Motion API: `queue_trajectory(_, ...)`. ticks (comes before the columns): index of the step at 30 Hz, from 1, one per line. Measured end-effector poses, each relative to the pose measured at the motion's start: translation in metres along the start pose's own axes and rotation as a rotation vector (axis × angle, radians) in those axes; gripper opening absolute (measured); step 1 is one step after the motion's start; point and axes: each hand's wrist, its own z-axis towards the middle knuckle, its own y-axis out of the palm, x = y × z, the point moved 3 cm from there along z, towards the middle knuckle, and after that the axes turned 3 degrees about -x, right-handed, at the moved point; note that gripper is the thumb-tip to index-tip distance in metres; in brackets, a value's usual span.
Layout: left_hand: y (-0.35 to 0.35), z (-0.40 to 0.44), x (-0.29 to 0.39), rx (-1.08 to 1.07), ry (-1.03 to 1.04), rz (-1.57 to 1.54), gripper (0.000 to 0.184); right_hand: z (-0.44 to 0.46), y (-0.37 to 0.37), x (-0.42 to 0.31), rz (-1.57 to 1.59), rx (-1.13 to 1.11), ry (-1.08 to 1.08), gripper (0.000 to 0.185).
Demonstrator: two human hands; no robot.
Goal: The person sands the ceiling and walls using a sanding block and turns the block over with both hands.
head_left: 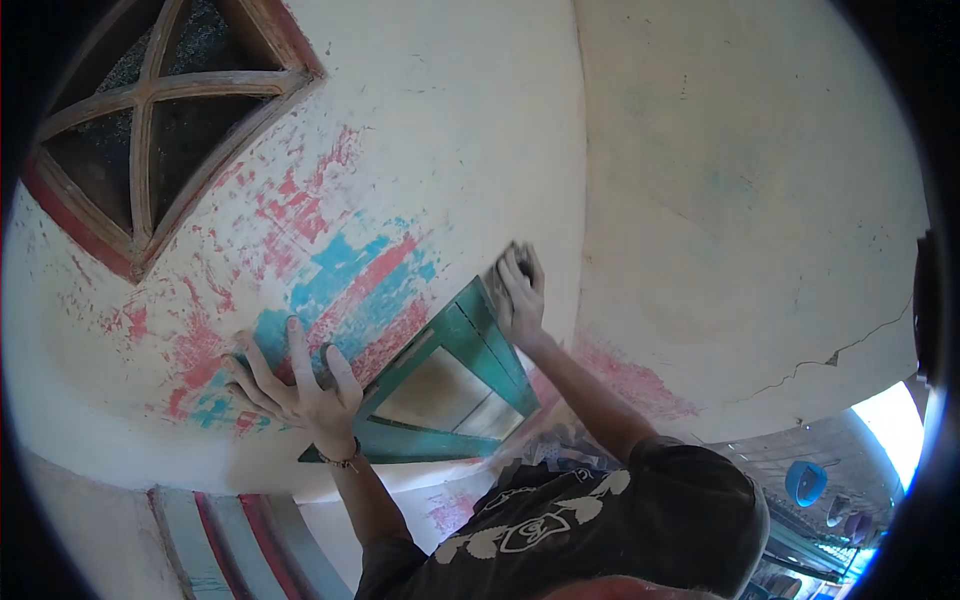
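My left hand (300, 390) lies against the wall (470, 130) with its fingers spread, over patches of red and turquoise paint. Nothing shows in it, and a bracelet circles its wrist. Higher up and to the right, my right hand (520, 295) is at the wall with its fingers bent together. Dark grey material shows at its fingertips, but blur hides what it is. Between the two hands is a green frame (480, 345) with a pale panel inside, its upper corner close beside my right hand.
A wooden lattice window (145, 95) with a red edge is at the upper left. Red and grey stripes (225, 545) run along the lower left. A crack (832, 358) marks the right wall. A blue container (805, 483) hangs at the lower right.
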Motion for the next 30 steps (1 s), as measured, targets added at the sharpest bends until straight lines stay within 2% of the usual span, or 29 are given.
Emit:
queue_trajectory(3,-0.002,0.000,0.000,-0.028,0.017,0.021,0.047,0.125,-0.017,-0.048,-0.153,0.053,-0.374,0.044)
queue_trajectory(6,-0.002,0.000,0.002,-0.046,0.010,0.041,0.048,0.244,-0.026,-0.111,-0.144,0.135,-0.517,0.045)
queue_trajectory(9,0.001,-0.002,-0.001,-0.052,-0.010,0.049,0.048,0.258,-0.022,-0.130,-0.106,0.197,-0.542,0.040)
queue_trajectory(12,0.004,-0.004,-0.001,-0.054,-0.010,0.061,0.050,0.187,-0.016,-0.093,-0.138,0.145,-0.428,0.043)
queue_trajectory(14,0.004,-0.005,0.001,-0.064,-0.005,0.076,0.052,0.093,-0.005,-0.042,-0.147,0.107,-0.237,0.044)
queue_trajectory(17,0.003,-0.004,0.002,-0.061,-0.005,0.093,0.053,-0.078,0.007,0.012,-0.093,0.097,0.208,0.044)
queue_trajectory(18,0.003,-0.005,0.002,-0.055,0.001,0.090,0.053,-0.109,0.008,0.021,-0.051,0.113,0.378,0.043)
queue_trajectory(21,0.008,-0.002,0.003,-0.024,0.003,0.090,0.053,-0.106,0.014,0.018,-0.014,0.184,0.717,0.043)
queue_trajectory(22,0.006,-0.004,0.002,-0.033,0.013,0.086,0.053,-0.088,0.020,0.015,0.084,0.284,0.808,0.043)
queue_trajectory(24,0.005,-0.006,0.002,-0.044,0.017,0.084,0.053,-0.006,0.013,-0.026,0.099,0.354,0.551,0.044)
queue_trajectory(26,0.007,-0.004,0.002,-0.042,0.023,0.089,0.053,0.080,0.008,-0.073,0.256,0.403,0.292,0.044)
queue_trajectory(28,0.004,-0.005,0.002,-0.054,0.034,0.093,0.053,0.138,-0.002,-0.105,0.155,0.289,0.042,0.048)
queue_trajectory(30,0.005,-0.005,0.004,-0.043,0.031,0.104,0.053,0.142,-0.005,-0.101,0.021,0.208,-0.106,0.049)
